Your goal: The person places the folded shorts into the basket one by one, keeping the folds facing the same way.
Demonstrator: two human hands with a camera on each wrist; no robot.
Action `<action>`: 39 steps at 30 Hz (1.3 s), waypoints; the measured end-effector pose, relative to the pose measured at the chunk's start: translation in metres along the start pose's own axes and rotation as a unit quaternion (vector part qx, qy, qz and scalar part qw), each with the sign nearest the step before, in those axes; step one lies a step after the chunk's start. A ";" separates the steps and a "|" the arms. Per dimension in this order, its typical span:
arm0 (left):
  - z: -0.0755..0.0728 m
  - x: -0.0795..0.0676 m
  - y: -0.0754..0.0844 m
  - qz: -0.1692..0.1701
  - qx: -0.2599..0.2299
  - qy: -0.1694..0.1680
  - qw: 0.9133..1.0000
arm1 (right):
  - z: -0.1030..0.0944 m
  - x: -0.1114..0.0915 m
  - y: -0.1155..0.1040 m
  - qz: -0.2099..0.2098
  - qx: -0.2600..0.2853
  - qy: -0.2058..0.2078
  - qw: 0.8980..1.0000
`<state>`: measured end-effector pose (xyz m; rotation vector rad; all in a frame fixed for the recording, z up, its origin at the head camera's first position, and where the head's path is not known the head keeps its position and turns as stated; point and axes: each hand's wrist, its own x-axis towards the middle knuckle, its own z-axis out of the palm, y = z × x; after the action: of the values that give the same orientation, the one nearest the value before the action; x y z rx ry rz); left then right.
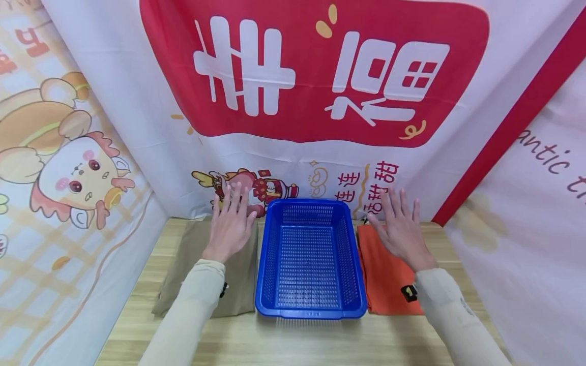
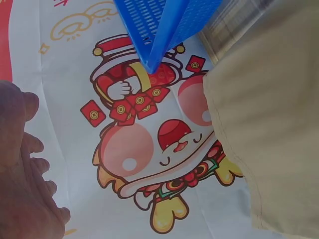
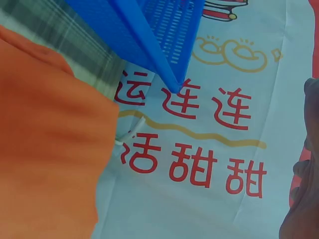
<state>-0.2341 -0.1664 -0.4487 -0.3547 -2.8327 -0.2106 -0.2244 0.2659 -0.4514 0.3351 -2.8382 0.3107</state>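
A blue plastic basket [image 1: 311, 314] with perforated walls stands on the table between my hands, with nothing in it. My left hand [image 1: 231, 223] is held over a folded khaki cloth [image 1: 238, 284], its fingers straight and spread. Over the folded orange cloth [image 1: 382, 284] on the other side, my right hand [image 1: 404, 231] is likewise spread with straight fingers. Neither hand holds anything. The left wrist view has the khaki cloth [image 2: 269, 109] at its right, and the right wrist view has the orange cloth [image 3: 50, 139] at its left.
The wooden table [image 1: 311, 345] ends at a white hanging cloth [image 1: 284, 147] with a red printed panel. Printed cloth walls close off the left side [image 1: 114, 244] and the right side [image 1: 517, 229]. A white cord end [image 3: 130, 132] lies by the orange cloth.
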 end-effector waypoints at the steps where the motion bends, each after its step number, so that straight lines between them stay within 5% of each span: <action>1: 0.001 0.000 0.000 0.001 -0.001 0.000 1.000 | 0.000 -0.001 -0.001 0.000 0.002 -0.001 1.000; 20: 0.019 -0.027 -0.015 -0.006 -0.071 0.017 0.997 | 0.013 -0.027 -0.049 0.002 0.068 -0.033 0.997; 34: 0.043 -0.061 -0.051 -0.036 -0.101 0.045 0.993 | 0.039 -0.045 -0.108 -0.025 0.111 -0.062 0.992; 39: 0.048 -0.073 -0.066 -0.071 -0.109 0.025 0.991 | 0.050 -0.047 -0.129 -0.032 0.147 -0.084 0.985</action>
<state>-0.1954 -0.2378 -0.5225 -0.1880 -2.7930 -0.5528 -0.1594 0.1408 -0.4884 0.5349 -2.9369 0.7222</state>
